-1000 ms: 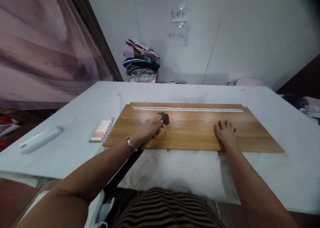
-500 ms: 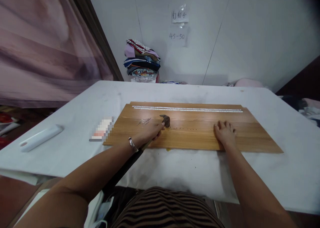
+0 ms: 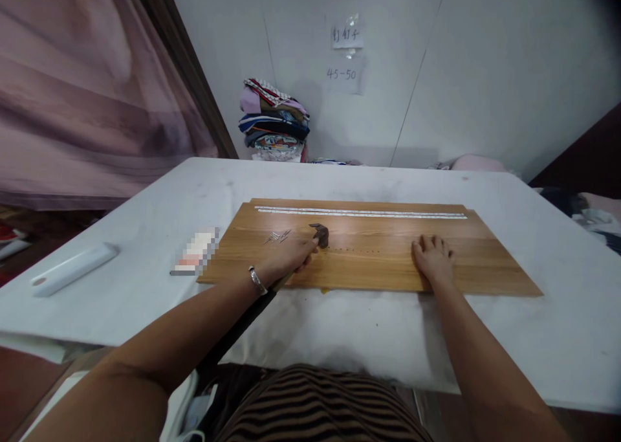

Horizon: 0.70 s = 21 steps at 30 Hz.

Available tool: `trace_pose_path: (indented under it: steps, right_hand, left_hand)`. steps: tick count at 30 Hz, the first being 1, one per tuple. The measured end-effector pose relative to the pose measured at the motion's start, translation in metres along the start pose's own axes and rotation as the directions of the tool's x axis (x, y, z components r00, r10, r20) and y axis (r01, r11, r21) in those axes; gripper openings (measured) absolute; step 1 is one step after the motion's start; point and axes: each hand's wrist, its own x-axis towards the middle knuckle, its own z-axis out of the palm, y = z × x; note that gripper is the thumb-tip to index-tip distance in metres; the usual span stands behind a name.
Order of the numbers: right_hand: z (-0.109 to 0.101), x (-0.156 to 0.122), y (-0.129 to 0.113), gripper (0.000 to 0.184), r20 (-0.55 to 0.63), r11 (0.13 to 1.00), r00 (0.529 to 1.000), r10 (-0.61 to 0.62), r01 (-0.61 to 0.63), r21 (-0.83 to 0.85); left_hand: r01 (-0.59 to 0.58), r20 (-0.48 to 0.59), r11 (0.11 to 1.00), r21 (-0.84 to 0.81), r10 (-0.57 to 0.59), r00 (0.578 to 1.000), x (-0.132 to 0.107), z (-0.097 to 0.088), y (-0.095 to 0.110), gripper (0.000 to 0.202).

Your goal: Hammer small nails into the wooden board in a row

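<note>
My left hand (image 3: 291, 259) is closed around the handle of a claw hammer (image 3: 321, 235), gripping it close to the dark metal head. The head is at the left end of a row of small dark dots (image 3: 356, 250) in a wooden board (image 3: 388, 274); whether it touches the wood I cannot tell. Several loose nails (image 3: 277, 236) lie on the board just beyond my left hand. My right hand (image 3: 434, 259) rests flat on the board's right part, fingers spread, with nothing in it.
White measuring strips (image 3: 359, 213) run along the board's far edge. Left of the board, a blurred-out flat object (image 3: 196, 251) and a white long-shaped item (image 3: 75, 268) lie on the white table (image 3: 145, 202). Folded clothes (image 3: 275, 121) are stacked behind the table, against the wall.
The view has shifted slightly. The hammer head and both hands keep nearly the same places on the board.
</note>
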Motion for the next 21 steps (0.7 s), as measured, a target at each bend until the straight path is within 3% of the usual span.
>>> trace_pose_path:
  steps: [11,21]
  right_hand:
    - [0.002,0.001,0.002,0.061,-0.008,1.0,1.0,-0.017,0.017,0.013]
    - [0.001,0.001,0.001,0.06,-0.015,1.0,1.0,-0.002,0.002,0.027]
  left_hand:
    - [-0.058,0.001,0.998,-0.016,0.058,0.998,-0.019,-0.009,0.026,0.045]
    - [-0.022,0.005,1.0,0.008,0.022,1.0,-0.005,-0.003,0.003,0.042]
